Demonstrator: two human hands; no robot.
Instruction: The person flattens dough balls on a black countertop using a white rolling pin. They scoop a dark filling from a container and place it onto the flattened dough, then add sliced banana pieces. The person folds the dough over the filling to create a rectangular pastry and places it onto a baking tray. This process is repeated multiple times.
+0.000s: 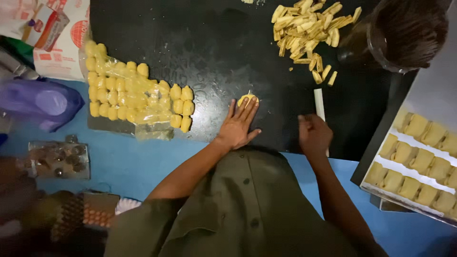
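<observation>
The left hand [239, 124] is lying flat with fingers spread, fingertips pressing the small dough piece [247, 98] mid-board just beyond them, while the right hand [313, 134], farther off, is gripping a pale stick [319, 103] pointing away.

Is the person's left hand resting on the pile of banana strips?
No, the left hand presses flat on a small piece of dough, while the banana strips lie apart, farther up the black board.
</observation>
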